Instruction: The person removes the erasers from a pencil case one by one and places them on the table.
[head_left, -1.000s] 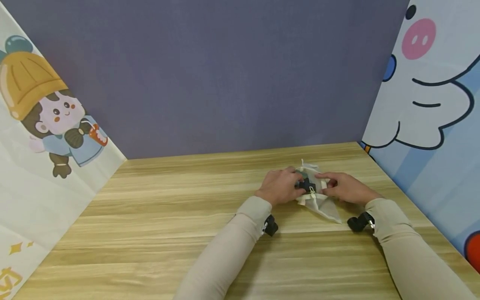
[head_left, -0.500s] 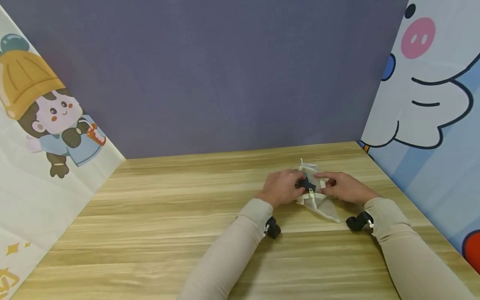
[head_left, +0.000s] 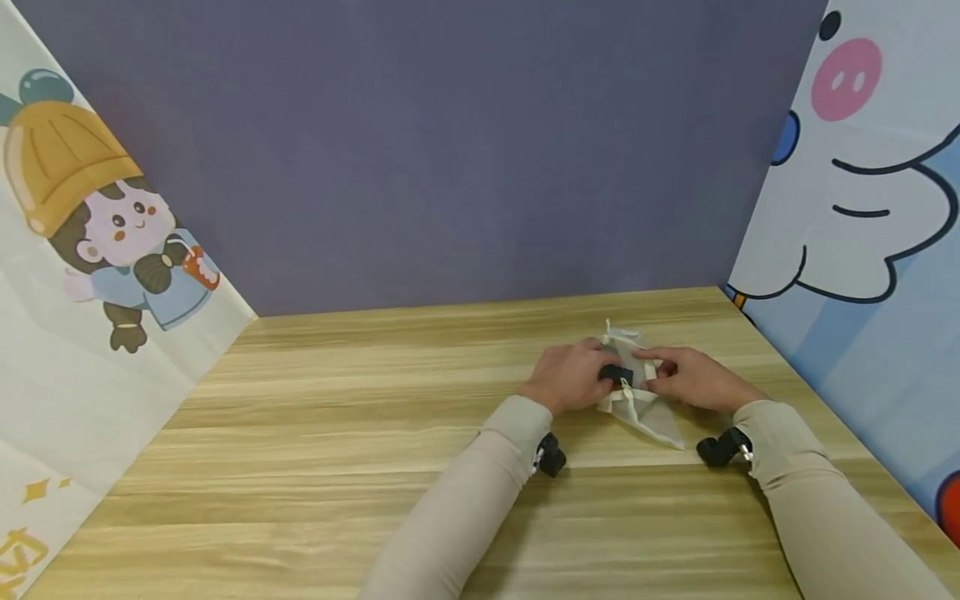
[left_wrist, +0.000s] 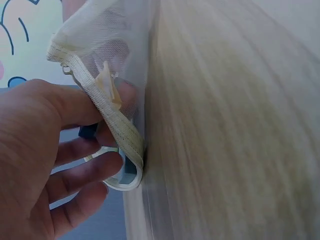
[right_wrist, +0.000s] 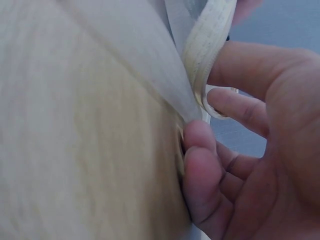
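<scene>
A small whitish mesh zip pouch (head_left: 647,417) lies at the back right of the table, its zipped mouth spread. My left hand (head_left: 567,377) reaches into the mouth from the left and grips a small dark, blocky object (head_left: 619,374); its exact kind cannot be told. In the left wrist view, the thumb and index finger pass behind the zipper edge (left_wrist: 112,117), while a grey-blue piece (left_wrist: 128,171) shows inside the mouth. My right hand (head_left: 693,381) pinches the pouch's right edge. The zipper band (right_wrist: 207,45) curves beside its fingers in the right wrist view.
The wood-grain table (head_left: 300,467) ends at a grey-purple back panel (head_left: 420,150). Printed cartoon sheets (head_left: 847,225) stand along both sides, the right one close to my right hand. A black wrist camera (head_left: 551,456) sits on each forearm.
The dark object in my left hand has turned, from a cross-like outline to a narrower block, and my left fingers reach slightly farther right into the pouch. The right hand keeps its hold.
</scene>
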